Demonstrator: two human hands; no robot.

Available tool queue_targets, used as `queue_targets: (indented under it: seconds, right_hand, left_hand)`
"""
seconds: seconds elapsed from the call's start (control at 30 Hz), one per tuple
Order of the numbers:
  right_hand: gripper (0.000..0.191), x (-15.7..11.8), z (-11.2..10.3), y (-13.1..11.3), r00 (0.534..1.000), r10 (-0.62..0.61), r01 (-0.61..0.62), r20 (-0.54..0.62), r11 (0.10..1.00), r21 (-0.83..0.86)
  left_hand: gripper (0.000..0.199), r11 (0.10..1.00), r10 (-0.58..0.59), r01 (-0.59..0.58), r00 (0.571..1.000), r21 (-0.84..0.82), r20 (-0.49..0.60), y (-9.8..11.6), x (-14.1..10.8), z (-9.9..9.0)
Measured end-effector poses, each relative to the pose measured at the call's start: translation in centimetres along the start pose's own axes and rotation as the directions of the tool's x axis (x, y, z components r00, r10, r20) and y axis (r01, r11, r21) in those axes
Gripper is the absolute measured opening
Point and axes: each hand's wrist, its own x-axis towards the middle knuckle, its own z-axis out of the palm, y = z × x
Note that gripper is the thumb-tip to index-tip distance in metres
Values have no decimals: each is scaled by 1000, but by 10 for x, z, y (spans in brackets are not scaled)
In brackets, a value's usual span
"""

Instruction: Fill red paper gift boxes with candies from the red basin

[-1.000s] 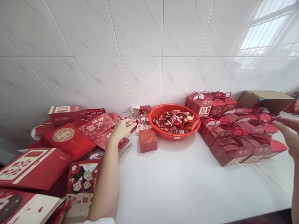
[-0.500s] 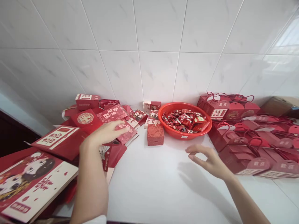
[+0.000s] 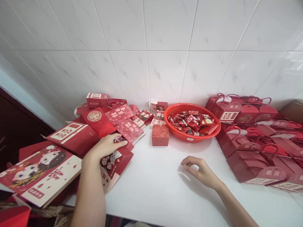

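Note:
My left hand (image 3: 106, 146) rests on a dark red flat box with cartoon figures (image 3: 115, 160) in the pile at the left; its thumb is spread and the fingertips are partly hidden. Over the white table my right hand (image 3: 201, 170) hovers with fingers curled and a gap between thumb and fingers, holding nothing. A small closed red box (image 3: 160, 135) stands at the middle, beyond both hands. Just right of it, a red plastic basket (image 3: 189, 137) holds wrapped sweets (image 3: 194, 121).
Several assembled red gift boxes with cord handles (image 3: 258, 154) fill the right side. A stack of printed flat cards (image 3: 47, 173) and red boxes (image 3: 71, 135) lie at the left. A tiled wall (image 3: 165, 72) closes off the back.
My left hand has come down from above the patterned red packets onto the flat box nearer me. My right hand has moved a little left and nearer me. The view has shifted left.

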Motion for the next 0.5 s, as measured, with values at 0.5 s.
queue_targets:
  seconds: [0.5]
  right_hand:
    - [24, -3, 9, -3, 999, -7, 7, 54, 1000, -5]
  left_hand:
    - [55, 983, -50, 172, 563, 57, -825, -20, -23, -64]
